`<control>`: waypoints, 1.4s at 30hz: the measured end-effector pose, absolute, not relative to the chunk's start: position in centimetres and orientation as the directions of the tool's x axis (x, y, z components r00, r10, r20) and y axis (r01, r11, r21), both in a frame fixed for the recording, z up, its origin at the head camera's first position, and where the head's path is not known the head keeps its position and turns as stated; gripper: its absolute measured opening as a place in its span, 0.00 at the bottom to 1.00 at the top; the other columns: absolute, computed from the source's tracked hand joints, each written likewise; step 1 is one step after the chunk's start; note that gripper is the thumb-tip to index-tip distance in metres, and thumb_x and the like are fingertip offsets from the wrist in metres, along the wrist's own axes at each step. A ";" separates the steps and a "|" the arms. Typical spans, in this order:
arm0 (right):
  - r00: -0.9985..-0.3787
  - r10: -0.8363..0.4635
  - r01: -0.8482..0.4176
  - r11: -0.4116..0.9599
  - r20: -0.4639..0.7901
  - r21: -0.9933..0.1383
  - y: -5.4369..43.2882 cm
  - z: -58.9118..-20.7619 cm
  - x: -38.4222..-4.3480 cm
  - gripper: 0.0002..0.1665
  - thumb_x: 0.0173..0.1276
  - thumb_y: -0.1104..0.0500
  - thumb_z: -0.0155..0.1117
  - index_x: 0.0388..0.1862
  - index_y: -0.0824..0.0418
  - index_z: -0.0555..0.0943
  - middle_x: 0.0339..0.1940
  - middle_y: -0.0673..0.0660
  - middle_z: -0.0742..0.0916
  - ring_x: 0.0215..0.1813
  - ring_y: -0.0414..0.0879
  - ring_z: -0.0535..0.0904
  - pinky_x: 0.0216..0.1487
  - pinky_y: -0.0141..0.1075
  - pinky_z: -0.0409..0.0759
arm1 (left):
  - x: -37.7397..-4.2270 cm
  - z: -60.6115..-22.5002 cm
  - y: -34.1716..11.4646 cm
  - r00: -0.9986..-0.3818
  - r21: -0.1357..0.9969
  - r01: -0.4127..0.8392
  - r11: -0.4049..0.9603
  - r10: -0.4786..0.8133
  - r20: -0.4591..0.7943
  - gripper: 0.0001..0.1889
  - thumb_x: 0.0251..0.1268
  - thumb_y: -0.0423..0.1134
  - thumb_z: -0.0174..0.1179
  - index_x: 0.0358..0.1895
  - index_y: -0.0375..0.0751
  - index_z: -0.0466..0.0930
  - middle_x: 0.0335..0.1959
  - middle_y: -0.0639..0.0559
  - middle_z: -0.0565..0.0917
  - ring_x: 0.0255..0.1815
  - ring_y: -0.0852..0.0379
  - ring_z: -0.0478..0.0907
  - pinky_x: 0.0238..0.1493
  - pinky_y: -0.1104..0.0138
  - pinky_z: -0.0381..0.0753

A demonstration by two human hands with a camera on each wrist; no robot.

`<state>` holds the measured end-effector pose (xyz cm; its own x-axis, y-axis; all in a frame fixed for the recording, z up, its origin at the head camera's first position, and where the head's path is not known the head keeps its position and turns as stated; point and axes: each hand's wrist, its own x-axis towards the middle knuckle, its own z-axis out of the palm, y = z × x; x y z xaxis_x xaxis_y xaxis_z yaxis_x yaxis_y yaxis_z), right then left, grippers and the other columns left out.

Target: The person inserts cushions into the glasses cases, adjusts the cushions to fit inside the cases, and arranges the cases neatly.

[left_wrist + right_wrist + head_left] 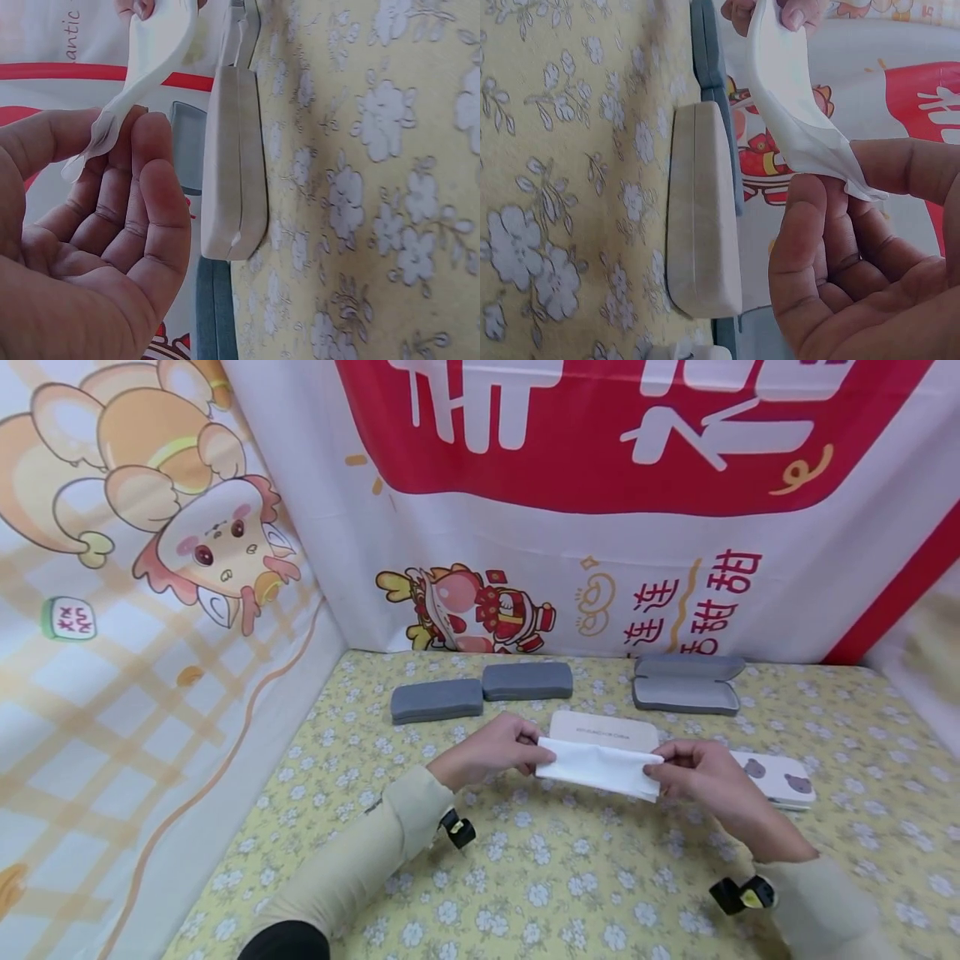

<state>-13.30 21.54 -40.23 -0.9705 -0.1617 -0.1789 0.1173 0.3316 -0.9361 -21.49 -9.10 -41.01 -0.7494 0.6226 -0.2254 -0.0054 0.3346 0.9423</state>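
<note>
A folded white cloth (597, 767) is stretched between both hands, above the table and in front of a cream glasses case (604, 728). My left hand (497, 746) pinches its left end between thumb and fingers. The right hand (697, 770) pinches the opposite end in the same way. In the left wrist view the cloth (159, 49) runs away from the thumb toward the other hand. The right wrist view shows the cloth (791, 97) sagging slightly, with the closed cream case (703, 217) beyond it on the table.
Two closed grey glasses cases (437, 701) (527, 681) lie toward the back. An open grey case (686, 685) sits at the back right. A white case with bear prints (776, 778) lies beside the right hand. Printed fabric (480, 568) hangs behind the flowered tablecloth (540, 893).
</note>
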 end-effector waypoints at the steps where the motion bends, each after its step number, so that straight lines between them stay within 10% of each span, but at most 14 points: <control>1: -0.971 -0.162 0.114 0.337 -0.177 -0.934 21.7 -40.1 -13.4 0.17 0.72 0.58 0.67 0.48 0.72 0.80 0.42 0.60 0.86 0.35 0.56 0.84 0.36 0.46 0.85 | -21.6 -40.9 -9.0 -0.750 0.942 -0.004 0.335 0.622 -0.225 0.06 0.69 0.37 0.67 0.39 0.37 0.87 0.39 0.45 0.87 0.34 0.49 0.84 0.48 0.41 0.81; 10: -0.973 -0.154 0.103 0.381 -0.173 -0.919 23.0 -39.6 -14.2 0.19 0.72 0.58 0.68 0.49 0.73 0.80 0.41 0.59 0.86 0.36 0.57 0.84 0.38 0.47 0.85 | -22.5 -40.6 -7.8 -0.751 0.951 -0.010 0.310 0.625 -0.212 0.06 0.69 0.37 0.67 0.40 0.37 0.88 0.42 0.45 0.86 0.41 0.37 0.84 0.48 0.42 0.81; 42: -0.974 -0.066 0.174 0.382 -0.215 -0.907 26.5 -39.7 -17.7 0.23 0.72 0.56 0.67 0.51 0.75 0.78 0.36 0.56 0.87 0.35 0.50 0.85 0.41 0.47 0.86 | -26.1 -41.0 -3.5 -0.803 0.939 0.002 0.343 0.560 -0.203 0.10 0.69 0.39 0.67 0.32 0.35 0.84 0.38 0.44 0.86 0.35 0.48 0.84 0.40 0.54 0.85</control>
<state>-17.68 26.45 -39.72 -0.9744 -0.0663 -0.2148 0.1740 0.3825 -0.9074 -26.08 -3.47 -41.02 -0.8029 0.5603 -0.2033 0.0019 0.3434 0.9392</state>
